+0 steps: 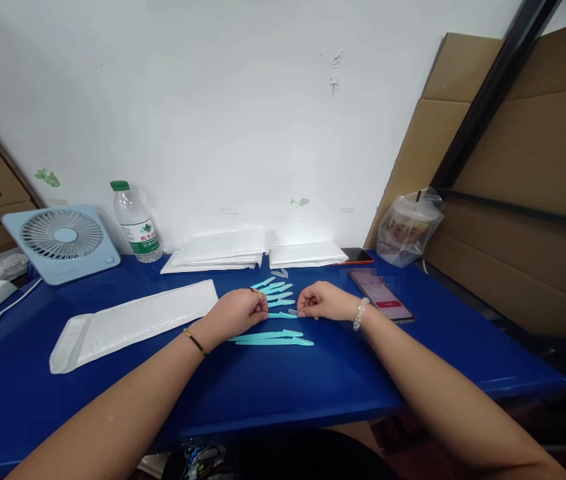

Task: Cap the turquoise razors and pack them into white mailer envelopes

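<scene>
Between my hands lies a turquoise eyebrow razor (283, 315), low over the blue table. My left hand (243, 311) is closed on its handle end. My right hand (323, 301) pinches a small clear blade cover (293, 311) at the razor's other end; whether cover and blade touch, I cannot tell. Several more turquoise razors (277, 288) fan out just behind, partly hidden by my left hand. Nearer to me two razors (283, 338) lie side by side. A few loose clear covers (279, 273) rest beyond the fan.
On the blue table (283, 393), a white padded envelope (143, 323) lies left, with stacked white envelopes (223, 247) along the wall. A fan (65, 237) and water bottle (137, 223) stand back left. Rightward are a phone (381, 293) and a bagged drink cup (409, 227).
</scene>
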Tool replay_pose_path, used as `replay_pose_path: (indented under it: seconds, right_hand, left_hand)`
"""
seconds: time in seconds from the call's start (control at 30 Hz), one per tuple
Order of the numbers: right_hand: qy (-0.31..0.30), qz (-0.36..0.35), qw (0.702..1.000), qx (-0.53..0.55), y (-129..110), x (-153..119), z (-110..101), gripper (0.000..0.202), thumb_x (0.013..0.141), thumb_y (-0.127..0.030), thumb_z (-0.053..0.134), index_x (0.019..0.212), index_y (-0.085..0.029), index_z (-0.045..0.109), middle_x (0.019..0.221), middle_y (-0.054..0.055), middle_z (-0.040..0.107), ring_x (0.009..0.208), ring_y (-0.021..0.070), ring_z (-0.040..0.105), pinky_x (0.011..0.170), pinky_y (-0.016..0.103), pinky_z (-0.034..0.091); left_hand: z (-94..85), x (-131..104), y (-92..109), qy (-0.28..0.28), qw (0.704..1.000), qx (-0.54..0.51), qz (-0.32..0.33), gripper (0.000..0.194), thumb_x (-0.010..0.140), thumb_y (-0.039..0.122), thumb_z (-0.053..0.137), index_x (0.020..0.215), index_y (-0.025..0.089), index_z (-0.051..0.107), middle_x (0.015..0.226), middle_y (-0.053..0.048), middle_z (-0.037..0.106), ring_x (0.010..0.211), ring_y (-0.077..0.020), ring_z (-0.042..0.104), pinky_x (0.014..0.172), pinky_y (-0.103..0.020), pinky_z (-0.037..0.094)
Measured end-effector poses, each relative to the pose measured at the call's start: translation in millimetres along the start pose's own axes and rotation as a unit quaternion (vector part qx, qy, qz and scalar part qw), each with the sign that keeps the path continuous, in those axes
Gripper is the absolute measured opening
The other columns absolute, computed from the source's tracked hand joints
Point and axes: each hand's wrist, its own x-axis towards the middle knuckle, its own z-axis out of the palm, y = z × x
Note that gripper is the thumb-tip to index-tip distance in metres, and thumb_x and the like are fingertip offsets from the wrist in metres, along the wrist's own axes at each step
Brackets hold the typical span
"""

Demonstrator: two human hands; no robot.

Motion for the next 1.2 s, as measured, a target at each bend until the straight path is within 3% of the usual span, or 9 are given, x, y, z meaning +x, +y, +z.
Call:
replay_pose_path:
  seconds: [0.13, 0.67, 0.73, 0.83, 0.9, 1.03, 1.2]
  right_hand:
    - [-0.027, 0.013, 1.0, 0.007, 3, -4, -6, 0.023, 0.068, -0.036, 0.066, 0.077, -0.014, 0.067, 0.061, 0.0, 0.06, 0.05, 0.0091, 0.053, 0.052, 0.019, 0.042]
    - [0.027, -0.05, 0.998, -0.032, -4, 5, 11, 0.021, 0.074, -0.034, 0.062, 0.081, -0.015, 0.068, 0.063, 0.001, 0.062, 0.055, 0.0107, 0.054, 0.052, 0.02, 0.04]
    - [0.068, -0.057, 0.995, -0.056, -1, 9, 7, 0.021, 0.076, -0.033, 0.059, 0.084, -0.015, 0.068, 0.066, 0.001, 0.064, 0.058, 0.0115, 0.055, 0.055, 0.021, 0.041]
    - [0.178, -0.066, 0.973, -0.13, 7, 23, -8, 0.019, 0.081, -0.022, 0.052, 0.091, -0.016, 0.067, 0.08, 0.004, 0.066, 0.069, 0.0139, 0.058, 0.065, 0.024, 0.044]
    - [0.213, -0.076, 0.956, -0.187, 14, 39, -16, 0.024, 0.08, -0.011, 0.048, 0.095, -0.016, 0.067, 0.092, 0.006, 0.065, 0.081, 0.016, 0.059, 0.076, 0.027, 0.044]
    - [0.167, -0.086, 0.945, -0.267, 23, 74, -20, 0.035, 0.079, -0.004, 0.046, 0.105, -0.018, 0.064, 0.1, 0.008, 0.062, 0.089, 0.0176, 0.058, 0.083, 0.028, 0.041]
    - [0.128, -0.039, 0.939, -0.318, 25, 86, -21, 0.016, 0.078, -0.012, 0.054, 0.086, -0.016, 0.067, 0.087, 0.008, 0.062, 0.081, 0.0178, 0.058, 0.077, 0.027, 0.04]
  left_hand:
    - [-2.1, -1, -4, 0.003, 1.0, 0.005, -0.001, 0.016, 0.08, 0.032, 0.05, 0.076, 0.021, 0.061, 0.073, -0.001, 0.063, 0.065, -0.0148, 0.055, 0.054, -0.023, 0.034]
    - [5.0, 3, -1, 0.01, 1.0, -0.005, -0.002, 0.015, 0.081, 0.031, 0.05, 0.078, 0.022, 0.061, 0.073, 0.0, 0.062, 0.065, -0.0147, 0.055, 0.055, -0.024, 0.035]
    - [3.5, 2, 0, 0.036, 0.999, -0.005, -0.008, 0.013, 0.08, 0.03, 0.052, 0.082, 0.021, 0.061, 0.08, -0.001, 0.062, 0.071, -0.0156, 0.056, 0.06, -0.024, 0.038]
    - [-2.6, -3, 4, 0.077, 0.997, -0.027, 0.005, 0.017, 0.08, 0.032, 0.053, 0.088, 0.021, 0.061, 0.091, -0.003, 0.062, 0.08, -0.0166, 0.056, 0.068, -0.025, 0.04]
    - [-6.6, -8, 7, 0.044, 0.997, -0.053, 0.03, 0.021, 0.079, 0.039, 0.054, 0.087, 0.021, 0.062, 0.087, -0.002, 0.061, 0.076, -0.0152, 0.056, 0.064, -0.024, 0.04]
    - [-8.2, -14, 10, -0.046, 0.995, -0.074, 0.05, 0.026, 0.072, 0.041, 0.063, 0.088, 0.021, 0.064, 0.08, 0.0, 0.062, 0.068, -0.0132, 0.055, 0.055, -0.021, 0.037]
    - [-4.9, -13, 5, -0.019, 0.999, -0.036, 0.027, 0.013, 0.079, 0.027, 0.053, 0.081, 0.021, 0.065, 0.075, 0.0, 0.064, 0.068, -0.0138, 0.056, 0.054, -0.022, 0.034]
